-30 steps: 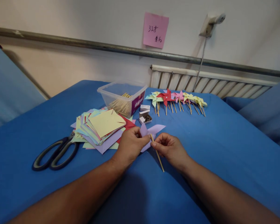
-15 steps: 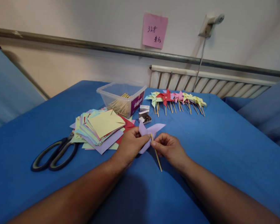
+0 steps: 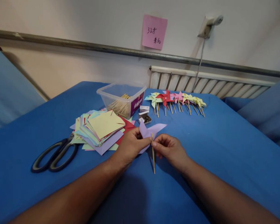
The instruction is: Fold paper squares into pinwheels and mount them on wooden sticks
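Near the middle of the blue surface (image 3: 214, 155): a purple paper pinwheel (image 3: 154, 129) was between two hands, its smooth blades pointed.
Wooden stick (image 3: 153, 158): slim, straight and pale, it ran down from the pinwheel's middle.
Left hand (image 3: 130, 143): drawn narrow, it held the pinwheel, thumb against the stick's upper part.
Right hand (image 3: 170, 148): fingers curled, thumb tip at the stick; whether it gripped could not be told.
Small box (image 3: 143, 114): open, with dark, shiny bits (image 3: 147, 119) inside.
Paper stack (image 3: 105, 124): flat pastel squares, unevenly fanned, slit at corners.
Scissors (image 3: 60, 151): dark looped handles beside the stack.
Plastic tub (image 3: 137, 102): clear, flared, holding loose sticks (image 3: 121, 107).
Pinwheel row (image 3: 166, 99): crisp multicoloured blades on sticks.
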A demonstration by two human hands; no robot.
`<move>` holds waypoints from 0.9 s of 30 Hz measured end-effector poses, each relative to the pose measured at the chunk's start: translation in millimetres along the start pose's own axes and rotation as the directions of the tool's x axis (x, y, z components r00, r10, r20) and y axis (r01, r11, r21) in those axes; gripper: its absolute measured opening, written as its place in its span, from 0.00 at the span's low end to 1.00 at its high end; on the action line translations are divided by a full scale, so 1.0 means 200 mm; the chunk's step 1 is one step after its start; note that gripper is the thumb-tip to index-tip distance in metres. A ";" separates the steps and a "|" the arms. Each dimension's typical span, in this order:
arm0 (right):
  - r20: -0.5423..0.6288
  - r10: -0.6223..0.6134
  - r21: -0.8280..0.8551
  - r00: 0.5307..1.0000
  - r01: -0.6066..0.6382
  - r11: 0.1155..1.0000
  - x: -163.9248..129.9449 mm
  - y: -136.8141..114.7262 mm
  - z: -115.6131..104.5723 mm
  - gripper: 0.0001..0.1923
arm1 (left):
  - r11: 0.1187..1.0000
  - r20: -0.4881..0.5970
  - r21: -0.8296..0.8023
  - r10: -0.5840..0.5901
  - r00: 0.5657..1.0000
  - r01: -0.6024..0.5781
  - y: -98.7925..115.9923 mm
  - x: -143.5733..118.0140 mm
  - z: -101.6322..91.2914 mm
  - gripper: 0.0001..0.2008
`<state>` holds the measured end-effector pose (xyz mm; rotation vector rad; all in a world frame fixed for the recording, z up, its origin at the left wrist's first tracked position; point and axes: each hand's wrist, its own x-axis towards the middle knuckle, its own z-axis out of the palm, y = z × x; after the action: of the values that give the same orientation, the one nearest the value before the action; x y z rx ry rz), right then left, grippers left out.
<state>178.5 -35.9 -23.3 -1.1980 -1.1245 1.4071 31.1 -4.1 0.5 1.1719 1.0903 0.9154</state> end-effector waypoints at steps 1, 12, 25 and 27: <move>-0.056 -0.008 -0.008 0.998 0.008 1.000 0.00 0.00 0.00 0.19 | 1.000 -0.001 -0.004 0.000 1.000 0.000 0.00 0.00 0.00 0.13; -0.035 -0.037 0.098 0.999 0.040 0.994 0.02 -0.07 -0.02 0.19 | 0.992 0.060 -0.121 -0.034 0.998 0.041 0.02 -0.02 0.02 0.16; -0.014 -0.022 0.163 1.000 0.024 0.986 0.02 -0.07 -0.02 0.19 | 0.995 0.035 -0.091 -0.034 0.999 0.037 0.03 -0.03 0.01 0.14; -0.014 -0.022 0.162 1.000 0.024 0.987 0.02 -0.06 -0.02 0.19 | 0.995 0.027 -0.091 -0.030 0.999 0.032 0.03 -0.03 0.01 0.14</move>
<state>183.8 -30.5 -11.5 -1.0735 -0.9925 1.4430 31.5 -9.5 7.8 1.0857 1.0326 0.9151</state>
